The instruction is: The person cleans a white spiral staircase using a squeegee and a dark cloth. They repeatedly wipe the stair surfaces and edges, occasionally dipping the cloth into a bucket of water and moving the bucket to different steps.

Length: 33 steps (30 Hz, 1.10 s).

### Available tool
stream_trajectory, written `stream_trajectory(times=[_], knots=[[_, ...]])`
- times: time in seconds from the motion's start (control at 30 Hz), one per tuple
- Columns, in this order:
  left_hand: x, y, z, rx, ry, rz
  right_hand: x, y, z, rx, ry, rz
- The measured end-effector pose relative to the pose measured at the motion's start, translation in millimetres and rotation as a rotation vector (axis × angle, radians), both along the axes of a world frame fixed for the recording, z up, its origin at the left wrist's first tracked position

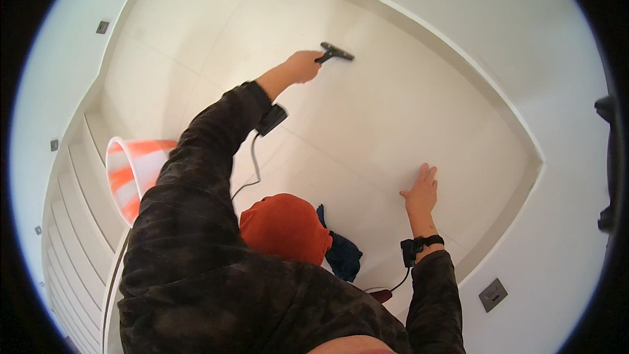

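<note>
My left hand grips the short handle of a black scraper with a wide head. The scraper's head is against the pale tiled floor. My right hand is palm down on the floor to the right, its fingers somewhat apart and nothing in it. Between my arms, close to my body, is a rounded orange-red fabric shape, apparently a clothed knee. Dark blue cloth shows beside it, partly hidden.
An orange-and-white bucket lies tilted by my left arm, near stairs that descend on the left. White walls with a low skirting ledge enclose the floor. Black devices with cables are strapped to both wrists. A metal wall plate is at lower right.
</note>
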<state>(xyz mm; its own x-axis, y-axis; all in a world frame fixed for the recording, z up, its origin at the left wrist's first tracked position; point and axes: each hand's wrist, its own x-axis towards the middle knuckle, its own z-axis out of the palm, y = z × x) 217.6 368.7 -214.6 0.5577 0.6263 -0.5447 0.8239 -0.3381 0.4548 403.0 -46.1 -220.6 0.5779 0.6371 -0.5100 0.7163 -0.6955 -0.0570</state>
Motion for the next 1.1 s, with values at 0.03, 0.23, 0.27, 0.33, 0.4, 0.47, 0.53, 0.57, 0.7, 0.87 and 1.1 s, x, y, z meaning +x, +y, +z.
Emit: stream_trajectory(times=[0.03, 0.23, 0.27, 0.33, 0.4, 0.47, 0.53, 0.57, 0.7, 0.87, 1.1], knots=[[-6.7, -3.8, 0.5, 0.029, 0.040, -0.022, -0.1, 1.8, 1.7, -0.029, -0.011, -0.014], [27.4, 18.7, 4.0, 0.088, -0.060, 0.032, -1.0, 1.9, 3.9, -0.060, -0.016, -0.026], [34.3, 17.2, 6.4, 0.079, -0.124, 0.050, -0.9, 0.3, 3.1, -0.034, -0.017, -0.016], [25.9, -0.1, 13.9, 0.079, -0.036, -0.053, -0.9, -0.3, 1.7, -0.037, -0.028, -0.017], [4.9, -23.8, 24.1, -0.026, 0.061, -0.070, -0.2, 1.0, 1.2, -0.046, -0.020, -0.015], [-0.4, -33.7, 32.4, 0.417, -0.304, -0.325, 0.7, 2.6, 1.8, -0.054, -0.011, -0.027], [8.6, -22.7, 36.7, -0.210, 0.062, 0.091, 0.9, 2.7, 2.2, -0.069, -0.018, -0.023], [16.8, -13.1, 36.3, -0.216, 0.012, 0.057, 0.8, 2.6, 1.7, -0.056, -0.020, -0.018], [23.7, -0.3, 26.5, -0.211, 0.047, 0.031, -0.3, -1.4, -0.8, -0.049, -0.029, 0.007], [28.8, 4.9, 28.0, -0.088, -0.006, -0.001, -1.2, -3.3, 0.0, 0.000, -0.051, 0.010], [5.9, -17.1, 42.8, -0.209, 0.057, 0.029, -1.7, 3.5, 5.3, -0.073, -0.016, -0.023]])
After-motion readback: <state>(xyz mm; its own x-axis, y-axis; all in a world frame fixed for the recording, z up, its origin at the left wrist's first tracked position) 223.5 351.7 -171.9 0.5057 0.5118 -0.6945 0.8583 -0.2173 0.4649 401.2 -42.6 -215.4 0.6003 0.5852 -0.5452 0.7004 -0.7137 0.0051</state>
